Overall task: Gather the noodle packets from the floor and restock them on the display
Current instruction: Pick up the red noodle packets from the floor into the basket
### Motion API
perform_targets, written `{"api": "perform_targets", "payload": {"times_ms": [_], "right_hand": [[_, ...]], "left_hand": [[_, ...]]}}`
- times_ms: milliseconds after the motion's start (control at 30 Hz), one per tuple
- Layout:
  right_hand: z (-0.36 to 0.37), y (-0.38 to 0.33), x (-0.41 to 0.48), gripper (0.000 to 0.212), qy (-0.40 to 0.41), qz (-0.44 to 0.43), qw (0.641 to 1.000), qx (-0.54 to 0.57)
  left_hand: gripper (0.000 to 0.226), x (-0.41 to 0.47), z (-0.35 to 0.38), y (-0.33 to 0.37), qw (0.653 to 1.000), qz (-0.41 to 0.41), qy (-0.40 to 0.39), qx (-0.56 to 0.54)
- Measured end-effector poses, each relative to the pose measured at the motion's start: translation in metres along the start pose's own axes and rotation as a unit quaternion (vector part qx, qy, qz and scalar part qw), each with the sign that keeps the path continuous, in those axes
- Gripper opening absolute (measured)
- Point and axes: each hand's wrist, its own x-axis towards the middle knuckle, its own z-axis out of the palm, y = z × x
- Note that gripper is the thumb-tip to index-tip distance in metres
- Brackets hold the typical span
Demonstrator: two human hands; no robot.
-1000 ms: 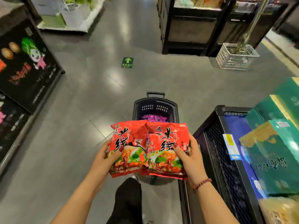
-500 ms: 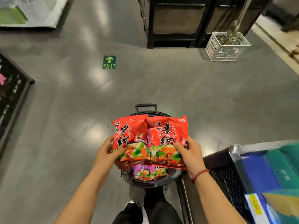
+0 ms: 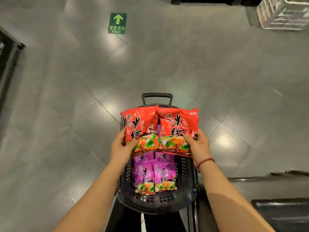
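Note:
Two red noodle packets are held side by side over a black shopping basket (image 3: pixel 187 195) on the floor. My left hand (image 3: pixel 120 148) grips the left red packet (image 3: pixel 140 129) at its lower left edge. My right hand (image 3: pixel 199 144) grips the right red packet (image 3: pixel 177 129) at its lower right edge. Inside the basket lie several purple noodle packets (image 3: pixel 154 178), partly hidden under the red ones. The basket's handle (image 3: pixel 157 97) sticks out at its far end.
Grey tiled floor spreads all around. A green exit sticker (image 3: pixel 117 23) lies on it ahead. A white plastic crate (image 3: pixel 282 15) stands at the far right. A black display base (image 3: pixel 8 52) runs along the left edge; a dark cart edge (image 3: pixel 275 178) is at lower right.
The view has tilted down and the display cart with green boxes has slid out of sight at right. Both hands keep the red packets, now directly over the basket with purple packets showing.

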Motion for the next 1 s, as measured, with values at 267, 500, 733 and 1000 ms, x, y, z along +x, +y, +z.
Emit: {"api": "perform_targets", "payload": {"times_ms": [267,500,733,1000], "right_hand": [[0.031,0.116,0.118,0.024,0.022,-0.036,0.997,-0.065],[0.063,0.199,0.191,0.021,0.013,-0.091,0.989,-0.118],[0.079,0.241,0.23,0.016,0.088,-0.082,0.965,-0.233],[0.097,0.255,0.189,0.082,0.22,-0.213,0.848,-0.433]], "left_hand": [[0.063,0.107,0.047,-0.116,0.998,0.006,0.033,0.053],[0.064,0.184,0.068,-0.198,0.991,0.043,0.057,0.111],[0.058,0.213,0.083,-0.238,0.966,0.062,0.097,0.233],[0.074,0.204,0.082,-0.239,0.802,0.317,0.133,0.488]]}}
